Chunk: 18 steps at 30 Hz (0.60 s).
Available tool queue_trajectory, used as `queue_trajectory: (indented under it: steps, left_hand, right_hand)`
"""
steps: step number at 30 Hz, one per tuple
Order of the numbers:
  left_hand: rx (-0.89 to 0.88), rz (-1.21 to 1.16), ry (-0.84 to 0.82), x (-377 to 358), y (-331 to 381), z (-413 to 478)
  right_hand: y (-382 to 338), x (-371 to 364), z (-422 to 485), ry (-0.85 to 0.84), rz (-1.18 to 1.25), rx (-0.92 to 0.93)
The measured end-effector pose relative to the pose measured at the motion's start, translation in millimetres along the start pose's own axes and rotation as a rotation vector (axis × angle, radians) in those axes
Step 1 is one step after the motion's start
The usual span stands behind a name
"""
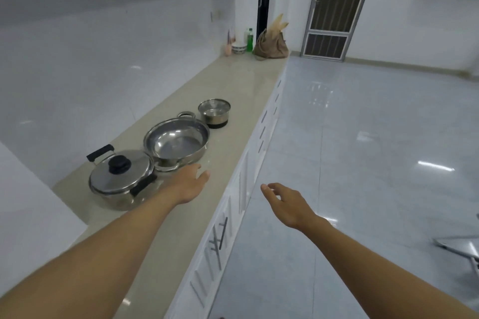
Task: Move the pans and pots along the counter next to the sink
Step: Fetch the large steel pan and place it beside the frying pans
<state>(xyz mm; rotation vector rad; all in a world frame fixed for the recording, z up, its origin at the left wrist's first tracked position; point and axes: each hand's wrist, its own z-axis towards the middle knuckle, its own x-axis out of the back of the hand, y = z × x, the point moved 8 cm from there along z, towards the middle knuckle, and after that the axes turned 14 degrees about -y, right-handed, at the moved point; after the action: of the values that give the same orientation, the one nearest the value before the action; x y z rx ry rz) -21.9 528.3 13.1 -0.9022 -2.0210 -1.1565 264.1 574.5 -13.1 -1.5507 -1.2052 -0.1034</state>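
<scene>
Head view: beige counter (241, 80) (glossy), white-tiled room; left hand (190, 184), right hand (283, 203) both released, empty.

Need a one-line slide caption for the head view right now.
Both empty hands reach out, left hand over the counter near a lidded pot, wide pan and small pot.

Both forearms are bare from the lower edge of the view up to the wrists, with no sleeve showing. The left hand (190, 184) and the right hand (286, 204) wear no gloves. No ring, watch or band seems to sit on either wrist, though the fingers are slightly blurred.
</scene>
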Motion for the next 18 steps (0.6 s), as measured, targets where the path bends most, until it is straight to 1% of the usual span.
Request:
queue_trajectory:
  steps: [5, 8, 13, 18]
  left_hand:
    - [0.017, 0.008, -0.03, 49, -7, 72]
    - [0.029, 0.016, 0.007, 75, -13, 109]
    - [0.084, -0.05, 0.0, 90, -37, 143]
    - [0.186, -0.113, 0.046, 108, -74, 172]
  right_hand:
    - [-25, 34, 75, -0.004, -0.01, -0.013]
    - [-43, 43, 119, -0.005, -0.02, 0.008]
    - [-74, 43, 188, -0.082, -0.065, 0.047]
    - [-104, 43, 268, -0.166, -0.132, 0.133]
